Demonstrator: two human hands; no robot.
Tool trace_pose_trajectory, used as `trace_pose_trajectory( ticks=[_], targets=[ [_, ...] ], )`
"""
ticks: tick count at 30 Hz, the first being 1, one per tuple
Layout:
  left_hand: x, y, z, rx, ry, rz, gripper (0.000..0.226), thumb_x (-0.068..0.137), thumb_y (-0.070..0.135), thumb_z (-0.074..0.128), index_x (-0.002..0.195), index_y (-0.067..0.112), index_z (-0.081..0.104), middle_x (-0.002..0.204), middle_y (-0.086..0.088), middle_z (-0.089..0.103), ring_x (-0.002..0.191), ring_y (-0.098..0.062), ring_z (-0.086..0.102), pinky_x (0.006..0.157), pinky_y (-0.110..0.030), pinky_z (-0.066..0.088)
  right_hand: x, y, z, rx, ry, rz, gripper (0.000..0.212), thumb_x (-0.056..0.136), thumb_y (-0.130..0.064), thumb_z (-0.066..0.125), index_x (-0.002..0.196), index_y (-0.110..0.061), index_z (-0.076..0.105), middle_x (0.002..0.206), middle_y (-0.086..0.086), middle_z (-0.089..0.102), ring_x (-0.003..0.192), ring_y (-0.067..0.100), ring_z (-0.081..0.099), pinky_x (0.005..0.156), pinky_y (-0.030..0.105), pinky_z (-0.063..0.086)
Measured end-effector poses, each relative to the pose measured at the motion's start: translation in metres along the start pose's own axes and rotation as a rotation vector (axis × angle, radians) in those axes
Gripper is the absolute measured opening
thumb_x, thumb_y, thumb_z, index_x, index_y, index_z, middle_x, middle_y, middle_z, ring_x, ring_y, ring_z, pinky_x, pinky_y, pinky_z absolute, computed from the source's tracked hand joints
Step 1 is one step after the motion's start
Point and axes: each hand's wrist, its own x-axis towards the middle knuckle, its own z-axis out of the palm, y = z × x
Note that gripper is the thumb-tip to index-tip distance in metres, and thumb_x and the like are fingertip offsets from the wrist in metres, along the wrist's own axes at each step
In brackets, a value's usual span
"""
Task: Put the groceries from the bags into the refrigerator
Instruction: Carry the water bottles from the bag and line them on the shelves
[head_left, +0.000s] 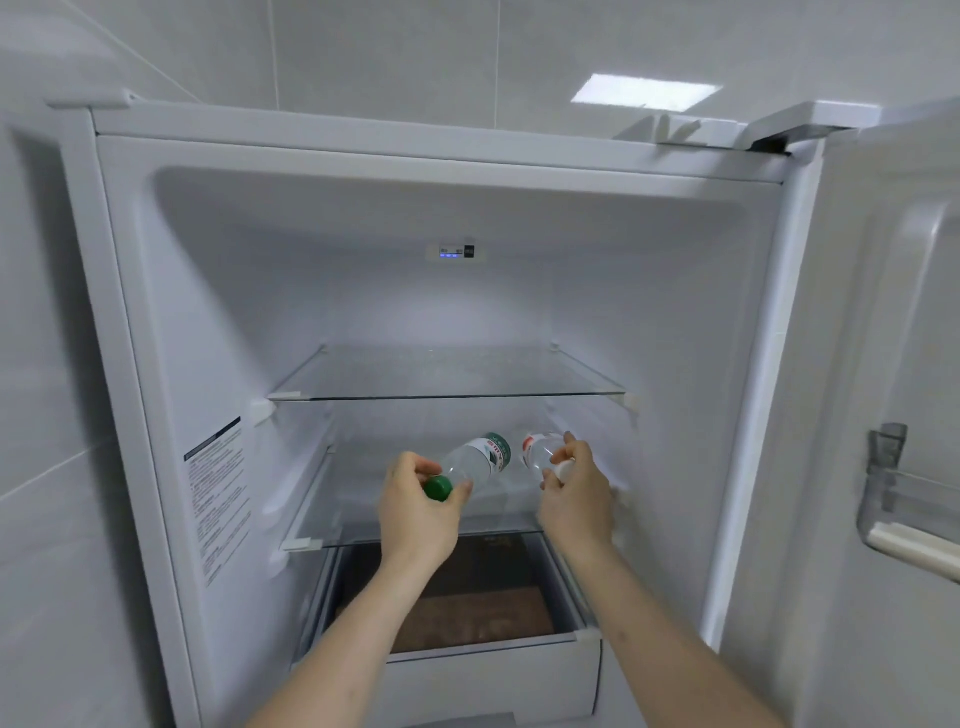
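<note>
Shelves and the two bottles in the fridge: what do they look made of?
Upper shelf and lower shelf: likely clear glass, see-through with a dark edge line and white clips. Green-capped bottle in the left hand and the second bottle in the right hand: thin clear plastic, glossy, printed labels.

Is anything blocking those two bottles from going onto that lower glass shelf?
Nothing visible does. The green-capped bottle in the left hand and the other bottle in the right hand are over the lower shelf, which looks bare.
</note>
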Motion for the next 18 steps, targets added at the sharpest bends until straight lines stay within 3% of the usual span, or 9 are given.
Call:
trace_pose_trajectory(
  ticks=[2, 5, 8, 11, 14, 18],
  targets=[
    [0.007, -0.002, 0.008, 0.052, -0.047, -0.031, 0.038, 0.077, 0.027, 0.086, 0.093, 0.023, 0.052, 0.095, 0.003, 0.058, 0.08, -0.008, 0.057, 0.059, -0.016, 0.038, 0.009, 0.005, 0.005, -0.048, -0.016, 0.02, 0.036, 0.096, -0.006, 0.06, 0.13, -0.014, 0.053, 0.145, -0.001, 0.058, 0.126, 0.03, 0.06, 0.098, 0.038, 0.052],
    [0.016, 0.001, 0.017, 0.102, -0.089, -0.054, 0.038, 0.076, 0.024, 0.086, 0.095, 0.024, 0.054, 0.099, 0.004, 0.057, 0.085, -0.012, 0.058, 0.061, -0.017, 0.04, 0.015, 0.013, 0.01, -0.077, -0.074, 0.028, 0.049, 0.094, 0.0, 0.058, 0.139, -0.014, 0.046, 0.126, -0.004, 0.063, 0.115, 0.028, 0.062, 0.088, 0.035, 0.049],
    [0.024, 0.006, 0.023, 0.131, -0.117, -0.044, 0.036, 0.078, 0.022, 0.084, 0.099, 0.024, 0.055, 0.107, 0.004, 0.052, 0.091, -0.015, 0.058, 0.071, -0.022, 0.045, 0.019, 0.024, 0.017, -0.091, -0.099, 0.044, 0.066, 0.09, 0.007, 0.057, 0.149, -0.012, 0.037, 0.121, -0.005, 0.062, 0.113, 0.025, 0.061, 0.092, 0.035, 0.052],
    [0.032, 0.008, 0.029, 0.134, -0.136, -0.04, 0.034, 0.081, 0.018, 0.081, 0.104, 0.023, 0.057, 0.114, 0.004, 0.048, 0.089, -0.015, 0.058, 0.073, -0.024, 0.042, 0.021, 0.032, 0.022, -0.05, -0.102, 0.056, 0.079, 0.087, 0.013, 0.055, 0.158, -0.01, 0.028, 0.121, -0.004, 0.06, 0.113, 0.02, 0.057, 0.097, 0.027, 0.046],
    [0.037, 0.006, 0.035, 0.143, -0.159, -0.054, 0.033, 0.084, 0.015, 0.076, 0.112, 0.021, 0.059, 0.121, 0.0, 0.053, 0.094, -0.016, 0.057, 0.076, -0.026, 0.042, 0.022, 0.032, 0.023, -0.04, -0.106, 0.043, 0.079, 0.09, 0.012, 0.053, 0.16, -0.009, 0.023, 0.127, -0.002, 0.059, 0.122, 0.02, 0.054, 0.107, 0.03, 0.044],
    [0.041, 0.001, 0.044, 0.122, -0.203, -0.113, 0.041, 0.087, 0.014, 0.072, 0.124, 0.022, 0.056, 0.132, -0.003, 0.057, 0.103, -0.022, 0.062, 0.079, -0.03, 0.051, 0.021, 0.034, 0.025, -0.065, -0.089, 0.014, 0.072, 0.088, 0.012, 0.053, 0.154, -0.009, 0.033, 0.136, 0.0, 0.058, 0.13, 0.023, 0.051, 0.114, 0.033, 0.041]
  ],
)
